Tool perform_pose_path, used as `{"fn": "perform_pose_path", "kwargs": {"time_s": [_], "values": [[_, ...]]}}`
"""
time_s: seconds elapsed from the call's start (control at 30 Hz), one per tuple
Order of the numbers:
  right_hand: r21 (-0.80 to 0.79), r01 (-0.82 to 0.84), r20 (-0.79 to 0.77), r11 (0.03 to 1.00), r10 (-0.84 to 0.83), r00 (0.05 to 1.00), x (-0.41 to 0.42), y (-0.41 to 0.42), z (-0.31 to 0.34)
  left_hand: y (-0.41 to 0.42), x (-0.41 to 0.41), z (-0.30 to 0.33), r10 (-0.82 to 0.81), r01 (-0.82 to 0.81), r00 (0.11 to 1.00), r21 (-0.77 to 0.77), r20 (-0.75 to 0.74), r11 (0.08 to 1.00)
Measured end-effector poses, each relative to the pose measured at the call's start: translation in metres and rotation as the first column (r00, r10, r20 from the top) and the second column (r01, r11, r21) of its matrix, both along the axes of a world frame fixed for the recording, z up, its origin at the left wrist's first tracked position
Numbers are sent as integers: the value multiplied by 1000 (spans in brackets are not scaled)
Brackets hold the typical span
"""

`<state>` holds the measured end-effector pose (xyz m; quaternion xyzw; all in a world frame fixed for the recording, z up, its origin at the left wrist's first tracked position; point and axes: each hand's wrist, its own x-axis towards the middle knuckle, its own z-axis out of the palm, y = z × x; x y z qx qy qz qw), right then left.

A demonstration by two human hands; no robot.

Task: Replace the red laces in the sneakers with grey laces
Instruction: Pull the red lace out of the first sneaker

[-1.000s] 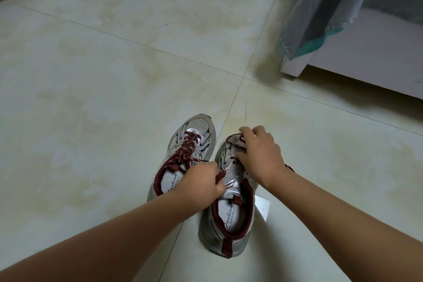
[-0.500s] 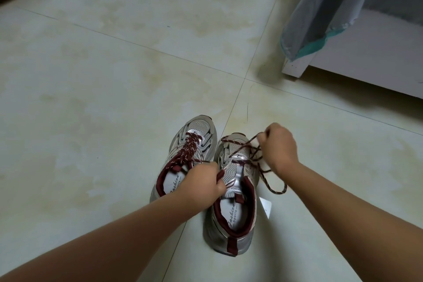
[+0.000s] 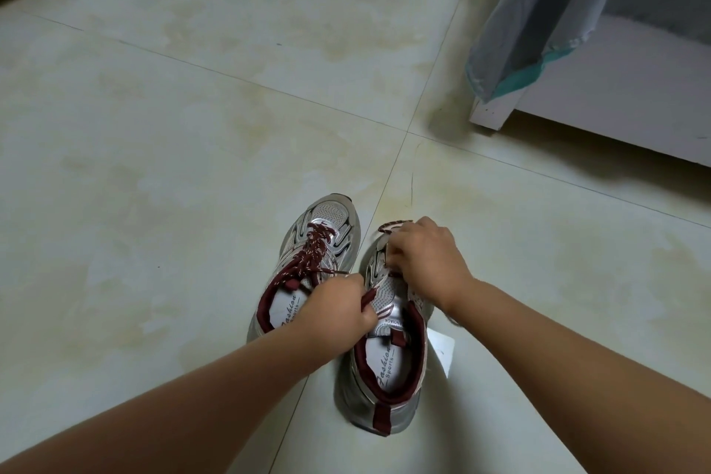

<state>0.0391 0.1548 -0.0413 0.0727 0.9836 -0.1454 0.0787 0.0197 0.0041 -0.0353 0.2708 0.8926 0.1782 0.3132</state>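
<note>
2 silver sneakers stand side by side on the floor, toes pointing away. The left sneaker (image 3: 315, 262) is fully laced in red; the right sneaker (image 3: 388, 358) has its red lace (image 3: 392, 224) loosened.

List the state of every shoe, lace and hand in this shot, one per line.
Left sneaker: upright on floor, red lace fully threaded.
Right sneaker: upright, red lace partly pulled out near toe.
Left hand: grip closed on the right sneaker's tongue area.
Right hand: pinching the red lace.
</note>
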Motion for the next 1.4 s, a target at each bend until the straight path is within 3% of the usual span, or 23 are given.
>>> {"fn": "perform_pose_path", "kwargs": {"time_s": [0.07, 0.13, 0.23, 0.27, 0.33, 0.37, 0.4, 0.43, 0.47, 0.53, 0.57, 0.6, 0.67, 0.7, 0.77, 0.87, 0.93, 1.0, 1.07, 1.17, 1.23, 1.3, 1.4], "values": [[-275, 347, -44, 897, -372, 927, -5, 6, 8, 0, 0, 0, -1, 1, 1000, 3, 10, 1000], [-497, 598, -47, 629, -707, 706, -12, 21, 19, -1, 0, 1, 1, -1, 1000, 6, 17, 1000], [-755, 614, 25, 230, -926, 378, -20, 42, 33, -1, 0, 1, 8, -8, 1000, 5, 16, 1000], [-827, 555, 123, 95, -932, 342, -21, 42, 36, -1, 0, 1, 8, -8, 1000, 5, 15, 1000], [-883, 443, 350, -155, -846, 401, -21, 30, 39, -1, 1, 1, 6, -6, 1000, 5, 13, 1000], [-873, 452, 407, -183, -782, 472, -20, 23, 36, -1, 1, 1, 4, -4, 1000, 4, 11, 1000], [-859, 502, 413, -103, -719, 559, -19, 16, 33, -1, 0, 1, 2, -2, 1000, 3, 11, 1000], [-828, 555, 378, 76, -655, 655, -18, 11, 28, -1, 1, 2, 2, -2, 1000, 4, 11, 1000], [-762, 564, 319, 320, -572, 756, -18, 6, 24, -1, 0, 2, 3, -3, 1000, 7, 11, 1000], [-473, 402, 256, 784, -314, 914, -14, 0, 18, -1, 1, 1, 3, -4, 1000, 14, 8, 1000], [-271, 274, 269, 923, -201, 942, -13, -3, 14, -1, 1, 1, 4, -4, 1000, 15, 6, 1000], [-98, 149, 285, 984, -115, 952, -12, -6, 12, -1, 1, 0, 3, -4, 1000, 14, 5, 1000], [24, 26, 287, 999, -31, 957, -10, -10, 10, -1, 0, 0, 1, -1, 1000, 9, 1, 1000], [-15, 43, 275, 999, -38, 961, -9, -10, 10, -1, 0, 0, 0, 0, 1000, 9, 1, 1000], [-190, 230, 214, 955, -188, 959, -9, -5, 13, -1, 0, 1, -4, 4, 1000, 11, 5, 1000], [-529, 518, 41, 672, -590, 807, -16, 10, 23, -1, 0, 1, -10, 10, 1000, 17, 10, 1000], [-701, 539, 28, 467, -737, 675, -19, 19, 27, -2, 0, 0, -8, 7, 1000, 23, 15, 1000], [-757, 531, 48, 380, -778, 626, -18, 21, 26, -3, 0, 0, -6, 5, 1000, 26, 23, 1000], [-701, 525, 61, 483, -693, 718, -16, 18, 19, -2, 0, 0, -9, 9, 1000, 21, 20, 1000], [-508, 400, 200, 763, -347, 916, -10, 5, 9, -2, 0, -1, -8, 8, 1000, 10, -3, 1000], [-359, 252, 254, 898, -166, 953, -8, -5, 5, -2, 0, -1, -9, 9, 1000, 6, -19, 1000], [-299, 202, 242, 933, -131, 962, -9, -13, 6, -2, 0, -2, -16, 16, 999, 3, -29, 1000], [-262, 287, 240, 922, -226, 944, -16, -13, 9, -1, 1, -3, -15, 15, 1000, 4, -14, 1000]]}}
